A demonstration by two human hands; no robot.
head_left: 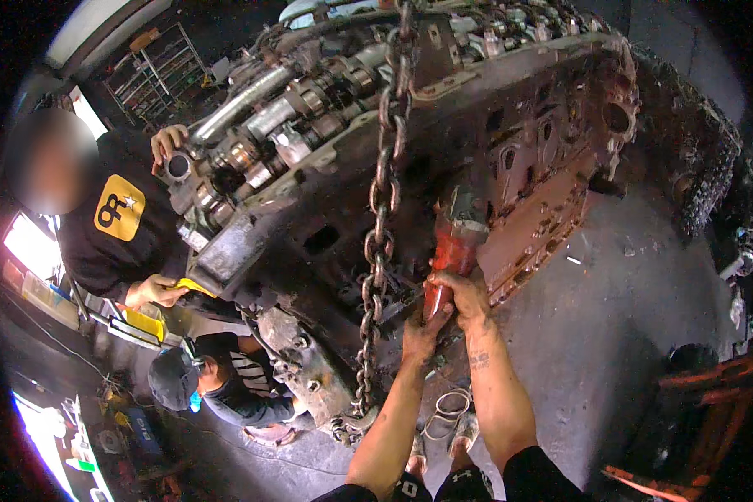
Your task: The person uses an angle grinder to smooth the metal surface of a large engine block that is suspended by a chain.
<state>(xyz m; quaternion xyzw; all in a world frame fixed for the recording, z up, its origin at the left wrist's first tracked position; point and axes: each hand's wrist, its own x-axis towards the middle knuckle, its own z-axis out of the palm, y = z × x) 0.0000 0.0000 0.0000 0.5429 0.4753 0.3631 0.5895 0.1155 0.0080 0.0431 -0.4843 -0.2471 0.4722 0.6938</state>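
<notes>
My left hand (425,331) grips the lower end of a red cylindrical tool (455,249) with a grey metal head; its exact kind I cannot make out. Just above, my right hand (462,294) is wrapped round the same red body. The tool points up and away from me, its head close against the dark side of a large, greasy engine (523,159). Whether the head touches the engine is hard to see. Shafts and metal rocker parts (297,109) line the engine's upper edge.
A heavy chain (380,226) hangs in front of the engine, left of my hands. One co-worker (117,217) at the left touches the engine and holds something yellow. Another person (226,376) crouches below. Pale rings (448,410) lie near my feet; an orange frame (711,397) stands right.
</notes>
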